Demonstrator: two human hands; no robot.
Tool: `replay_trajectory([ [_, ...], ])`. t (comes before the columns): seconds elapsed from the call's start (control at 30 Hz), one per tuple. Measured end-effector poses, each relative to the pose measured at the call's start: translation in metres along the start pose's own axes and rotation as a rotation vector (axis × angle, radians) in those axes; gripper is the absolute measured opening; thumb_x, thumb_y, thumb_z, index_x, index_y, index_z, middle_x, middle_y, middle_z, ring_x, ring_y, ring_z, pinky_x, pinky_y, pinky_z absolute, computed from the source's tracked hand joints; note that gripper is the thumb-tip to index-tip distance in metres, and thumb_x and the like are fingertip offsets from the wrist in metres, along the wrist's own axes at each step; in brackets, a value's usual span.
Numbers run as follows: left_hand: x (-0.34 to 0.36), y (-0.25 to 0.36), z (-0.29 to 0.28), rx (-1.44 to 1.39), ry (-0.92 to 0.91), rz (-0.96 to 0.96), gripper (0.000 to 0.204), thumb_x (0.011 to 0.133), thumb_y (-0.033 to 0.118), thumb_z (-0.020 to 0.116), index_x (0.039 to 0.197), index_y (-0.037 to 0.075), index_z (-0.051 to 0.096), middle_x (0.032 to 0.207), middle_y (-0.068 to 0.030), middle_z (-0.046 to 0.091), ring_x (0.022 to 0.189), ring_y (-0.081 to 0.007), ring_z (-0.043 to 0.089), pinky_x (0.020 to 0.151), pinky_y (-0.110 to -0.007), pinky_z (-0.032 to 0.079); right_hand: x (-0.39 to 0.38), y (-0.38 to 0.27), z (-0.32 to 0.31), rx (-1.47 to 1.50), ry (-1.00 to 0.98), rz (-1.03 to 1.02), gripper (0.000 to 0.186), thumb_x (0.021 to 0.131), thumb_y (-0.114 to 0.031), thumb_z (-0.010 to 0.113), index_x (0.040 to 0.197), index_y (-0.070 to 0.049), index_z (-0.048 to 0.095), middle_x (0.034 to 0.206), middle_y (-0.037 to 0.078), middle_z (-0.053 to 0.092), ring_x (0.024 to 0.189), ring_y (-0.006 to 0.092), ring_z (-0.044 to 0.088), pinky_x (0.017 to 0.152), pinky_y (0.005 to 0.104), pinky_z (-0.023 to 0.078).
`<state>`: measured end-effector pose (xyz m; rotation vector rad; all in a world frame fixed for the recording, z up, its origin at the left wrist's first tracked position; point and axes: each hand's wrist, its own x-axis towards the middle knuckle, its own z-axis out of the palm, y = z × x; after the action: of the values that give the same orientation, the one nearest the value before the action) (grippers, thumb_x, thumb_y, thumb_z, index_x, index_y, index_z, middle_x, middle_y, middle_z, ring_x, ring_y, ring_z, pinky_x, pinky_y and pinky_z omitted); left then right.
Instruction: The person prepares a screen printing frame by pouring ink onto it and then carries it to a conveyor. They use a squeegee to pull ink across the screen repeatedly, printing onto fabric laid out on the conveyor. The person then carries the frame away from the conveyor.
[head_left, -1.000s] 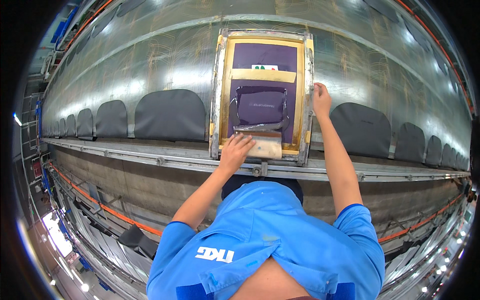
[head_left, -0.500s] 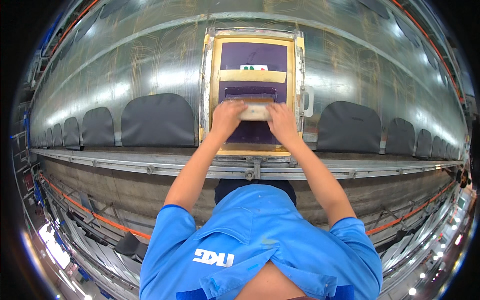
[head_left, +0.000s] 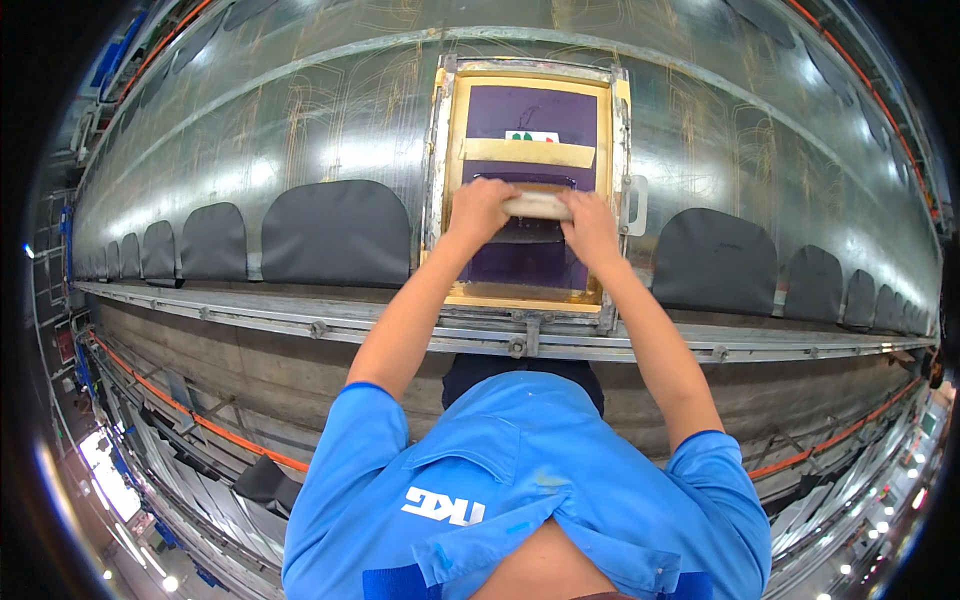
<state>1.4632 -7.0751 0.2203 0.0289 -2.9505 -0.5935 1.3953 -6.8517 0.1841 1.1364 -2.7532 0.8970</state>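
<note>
Over screen frame [head_left: 530,180]: both arms outstretched, fingers of left hand [head_left: 478,208] and right hand [head_left: 592,226] gripping squeegee [head_left: 537,206].

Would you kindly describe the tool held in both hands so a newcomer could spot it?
Find the long shiny table lined with dark fabric pieces. At its middle lies a metal-framed purple screen. The squeegee is the pale bar across it, gripped by left hand and right hand.

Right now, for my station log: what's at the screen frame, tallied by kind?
Hands: 2, left hand and right hand
Squeegee: 1
Frame: 1
Tape strip: 1
Total: 5
</note>
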Motion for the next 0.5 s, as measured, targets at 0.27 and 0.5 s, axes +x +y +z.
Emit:
replay_trajectory([
  [0.27,-0.112,0.019,0.028,-0.062,0.075,0.076,0.043,0.068,-0.002,0.071,0.107,0.016,0.076,0.117,0.0005,0.072,0.111,-0.0248,0.065,0.093,-0.042,0.051,-0.091,-0.026,-0.002,0.15,-0.146,-0.026,0.055,0.077,-0.023,0.082,0.126,-0.006,0.065,0.13,0.012,0.061,0.119,0.0314,0.057,0.1,0.0427,0.046],
  [0.5,-0.105,0.024,0.017,-0.075,-0.017,0.042,0.046,0.067,-0.003,0.071,0.11,0.013,0.073,0.121,-0.0028,0.07,0.116,-0.0276,0.062,0.097,-0.041,0.05,-0.012,0.118,0.006,0.186,0.524,0.523,0.037,0.093,-0.03,0.068,0.124,-0.01,0.065,0.106,0.015,0.069,0.084,0.0314,0.063,0.082,0.0441,0.05],
])
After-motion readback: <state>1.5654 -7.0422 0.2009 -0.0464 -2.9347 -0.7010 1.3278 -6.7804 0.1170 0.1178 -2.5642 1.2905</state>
